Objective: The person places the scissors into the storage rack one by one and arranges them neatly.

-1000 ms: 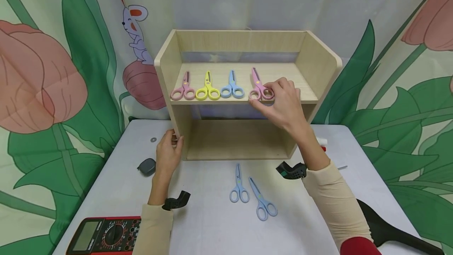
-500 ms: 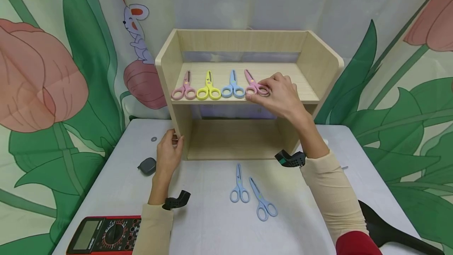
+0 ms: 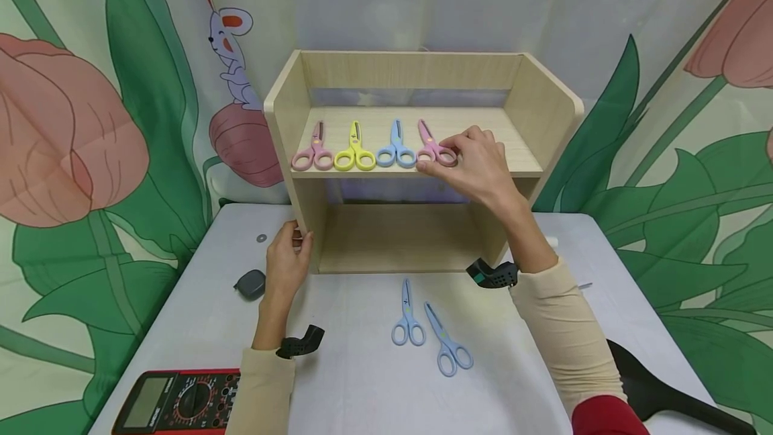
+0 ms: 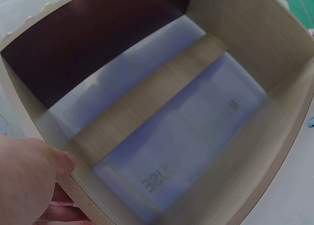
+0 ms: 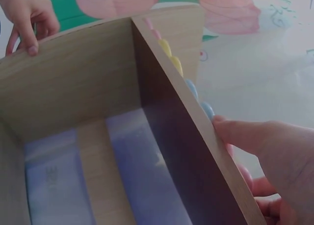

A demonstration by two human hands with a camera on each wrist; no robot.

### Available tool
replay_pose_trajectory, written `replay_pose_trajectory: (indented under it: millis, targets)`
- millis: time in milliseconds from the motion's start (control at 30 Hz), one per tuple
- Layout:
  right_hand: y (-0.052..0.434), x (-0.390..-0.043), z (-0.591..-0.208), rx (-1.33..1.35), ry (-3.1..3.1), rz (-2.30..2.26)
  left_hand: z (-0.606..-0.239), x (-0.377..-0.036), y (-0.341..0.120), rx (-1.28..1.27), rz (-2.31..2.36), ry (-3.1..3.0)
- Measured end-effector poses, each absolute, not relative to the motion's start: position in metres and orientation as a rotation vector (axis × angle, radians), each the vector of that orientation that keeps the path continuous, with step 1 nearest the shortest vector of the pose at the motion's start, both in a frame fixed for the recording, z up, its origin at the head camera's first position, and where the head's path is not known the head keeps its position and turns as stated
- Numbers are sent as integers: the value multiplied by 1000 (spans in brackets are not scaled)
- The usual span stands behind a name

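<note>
r hand (image 5: 289,161) w/ pink scissors (image 5: 245,176), l hand (image 5: 30,12), shelf (image 5: 73,83)

Four scissors (image 3: 396,145) abreast on the shelf (image 3: 376,128), two other scissors (image 3: 407,315) on the table (image 3: 350,368) before it, multimeter (image 3: 187,403) front left

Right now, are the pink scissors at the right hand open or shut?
Shut: the pink scissors' blades lie together, ending in one tip.

head view: bright, diffuse light, with soft, faint shadows on the white table (image 3: 356,388). wrist views: dimmer and hazy, the shelf board (image 5: 171,122) deeply shadowed underneath, straight edges bowed at left wrist.
</note>
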State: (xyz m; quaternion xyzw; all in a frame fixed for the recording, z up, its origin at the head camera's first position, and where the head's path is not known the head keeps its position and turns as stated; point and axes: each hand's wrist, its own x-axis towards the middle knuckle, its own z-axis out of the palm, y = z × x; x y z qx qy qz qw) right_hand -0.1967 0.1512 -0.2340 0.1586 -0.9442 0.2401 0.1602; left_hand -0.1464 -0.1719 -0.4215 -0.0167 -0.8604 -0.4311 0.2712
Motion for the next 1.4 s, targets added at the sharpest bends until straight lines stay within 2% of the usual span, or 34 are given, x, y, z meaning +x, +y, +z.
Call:
replay_pose_trajectory:
  millis: [267,600,1100,1400]
  targets:
    - [153,-188,-239,439,-2633,714,-422,-147,-172,-38,-1170,-2321]
    - [155,-152,-269,576,-2254,745,-421,-145,-171,-22,-1183,-2338]
    - [141,-96,-368,619,-2462,749,-421,-146,-170,-41,-1163,-2328]
    - [134,-76,-422,612,-2667,755,-421,-146,-169,-26,-1151,-2323]
